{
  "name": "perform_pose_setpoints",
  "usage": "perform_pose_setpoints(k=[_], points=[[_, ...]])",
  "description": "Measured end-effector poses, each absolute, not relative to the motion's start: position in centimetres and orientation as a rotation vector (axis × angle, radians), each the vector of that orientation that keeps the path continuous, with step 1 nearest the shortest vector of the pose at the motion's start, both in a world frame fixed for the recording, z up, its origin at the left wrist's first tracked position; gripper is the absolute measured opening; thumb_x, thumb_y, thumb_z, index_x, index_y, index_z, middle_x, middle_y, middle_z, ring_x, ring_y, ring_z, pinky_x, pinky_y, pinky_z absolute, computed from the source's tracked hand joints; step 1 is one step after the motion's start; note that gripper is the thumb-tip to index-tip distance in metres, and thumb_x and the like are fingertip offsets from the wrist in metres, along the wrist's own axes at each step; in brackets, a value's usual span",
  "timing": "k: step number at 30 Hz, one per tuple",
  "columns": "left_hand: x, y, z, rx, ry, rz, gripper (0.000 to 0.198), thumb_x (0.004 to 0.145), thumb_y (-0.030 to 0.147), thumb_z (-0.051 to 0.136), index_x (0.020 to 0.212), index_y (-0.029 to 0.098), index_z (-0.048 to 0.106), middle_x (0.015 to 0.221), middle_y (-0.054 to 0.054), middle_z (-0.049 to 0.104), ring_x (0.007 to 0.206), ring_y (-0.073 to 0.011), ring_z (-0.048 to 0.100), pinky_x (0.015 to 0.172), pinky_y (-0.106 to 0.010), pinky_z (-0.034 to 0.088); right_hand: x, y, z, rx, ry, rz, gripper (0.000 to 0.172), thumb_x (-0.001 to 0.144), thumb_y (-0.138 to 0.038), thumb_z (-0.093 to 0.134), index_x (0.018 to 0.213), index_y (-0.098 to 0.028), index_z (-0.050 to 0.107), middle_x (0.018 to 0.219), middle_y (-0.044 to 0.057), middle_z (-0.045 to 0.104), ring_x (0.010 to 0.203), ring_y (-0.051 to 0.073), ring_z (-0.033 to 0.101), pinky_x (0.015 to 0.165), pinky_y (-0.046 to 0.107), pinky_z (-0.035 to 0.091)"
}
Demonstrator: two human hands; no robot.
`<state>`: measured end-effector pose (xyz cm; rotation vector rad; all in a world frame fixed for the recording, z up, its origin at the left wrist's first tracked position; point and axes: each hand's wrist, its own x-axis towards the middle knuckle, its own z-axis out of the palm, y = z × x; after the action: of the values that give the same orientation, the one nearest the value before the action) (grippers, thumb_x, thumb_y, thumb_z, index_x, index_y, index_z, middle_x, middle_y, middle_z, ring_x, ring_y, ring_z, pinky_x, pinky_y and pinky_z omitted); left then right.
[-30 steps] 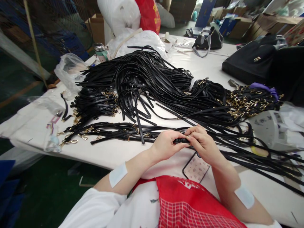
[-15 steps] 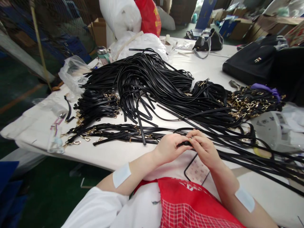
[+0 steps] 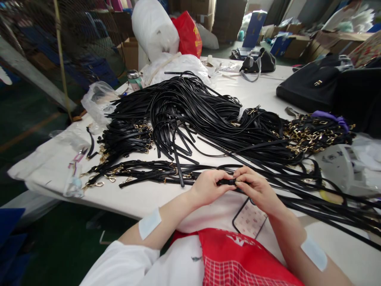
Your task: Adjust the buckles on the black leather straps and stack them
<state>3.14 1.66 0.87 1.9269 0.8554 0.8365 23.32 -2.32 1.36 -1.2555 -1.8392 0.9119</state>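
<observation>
Big cluttered workshop, white counter [image 3: 149, 200], and at its near side the left hand [image 3: 207, 186] and right hand [image 3: 256, 189] both have fingers [image 3: 244, 171] clamped on a short bit of black strap [image 3: 228, 182], tips nearly meeting. Looks light and bendy to me, a little springy, probably slick but hardly fragile, so I'd pinch close on both sides of that bit. Further out, there's a phone [image 3: 249, 219] just nearer, then a strap heap [image 3: 190, 103] sprawling far and left.

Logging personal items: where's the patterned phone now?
In the head view, the patterned phone lies right of centre on the table, between the right hand and red apron.
</observation>
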Motion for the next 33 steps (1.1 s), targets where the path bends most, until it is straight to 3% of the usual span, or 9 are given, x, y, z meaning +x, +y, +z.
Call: perform_pose_setpoints(k=[6, 12, 16, 21, 27, 33], points=[[3.4, 1.9, 0.9, 2.054, 0.759, 0.782, 0.019, 0.081, 0.028, 0.072, 0.098, 0.019, 0.074, 0.090, -0.004, 0.077, 0.081, -0.0165, 0.070, 0.077, -0.025, 0.052, 23.8, -2.4, 1.6, -1.197, -1.909, 0.886, 0.018, 0.095, -0.028, 0.055, 0.084, -0.022, 0.067, 0.100, 0.007, 0.060, 0.095, 0.020, 0.058, 0.086, 0.035, 0.048], [3.4, 2.0, 0.6, 1.902, 0.772, 0.845, 0.021, 0.079, 0.028, 0.075, 0.097, 0.017, 0.074, 0.091, -0.004, 0.077, 0.079, -0.0154, 0.071, 0.073, -0.022, 0.053, 23.8, -3.0, 1.4, -1.263, -1.809, 0.795, 0.013, 0.092, -0.031, 0.060, 0.086, -0.024, 0.069, 0.094, 0.005, 0.061, 0.095, 0.021, 0.058, 0.087, 0.037, 0.047], [3.5, 1.8, 0.4, 2.002, 0.791, 0.826, 0.021, 0.081, 0.030, 0.073, 0.099, 0.019, 0.074, 0.090, -0.003, 0.077, 0.080, -0.0160, 0.071, 0.074, -0.023, 0.052, 23.7, -3.2, 1.5, -1.394, -1.839, 0.707, 0.011, 0.090, -0.031, 0.062, 0.084, -0.024, 0.067, 0.083, 0.003, 0.064, 0.085, 0.020, 0.058, 0.099, 0.046, 0.039], [3.9, 1.1, 0.1, 2.055, 0.791, 0.786, 0.022, 0.083, 0.034, 0.070, 0.102, 0.024, 0.074, 0.089, -0.001, 0.077, 0.076, -0.0146, 0.070, 0.075, -0.023, 0.052, 23.7, -3.1, 1.8, -1.484, -1.858, 0.805, 0.020, 0.092, -0.034, 0.057, 0.076, -0.023, 0.062, 0.075, -0.002, 0.065, 0.069, 0.016, 0.059, 0.113, 0.054, 0.021], [4.2, 0.7, -0.2, 2.084, 0.872, 0.815, 0.018, 0.084, 0.031, 0.070, 0.100, 0.023, 0.074, 0.089, -0.002, 0.076, 0.079, -0.0164, 0.069, 0.077, -0.026, 0.052, 23.1, -3.0, 1.4, -1.430, -1.762, 0.900, 0.024, 0.090, -0.039, 0.057, 0.074, -0.022, 0.060, 0.072, -0.001, 0.065, 0.069, 0.016, 0.059, 0.110, 0.051, 0.031], [4.2, 1.0, -0.2, 1.965, 0.897, 0.887, 0.023, 0.080, 0.035, 0.074, 0.097, 0.019, 0.072, 0.087, -0.003, 0.075, 0.073, -0.0147, 0.067, 0.070, -0.024, 0.053, 24.2, -2.8, 1.3, -1.465, -1.778, 0.846, 0.015, 0.087, -0.038, 0.063, 0.081, -0.024, 0.066, 0.079, -0.002, 0.069, 0.072, 0.016, 0.064, 0.118, 0.054, 0.017]])
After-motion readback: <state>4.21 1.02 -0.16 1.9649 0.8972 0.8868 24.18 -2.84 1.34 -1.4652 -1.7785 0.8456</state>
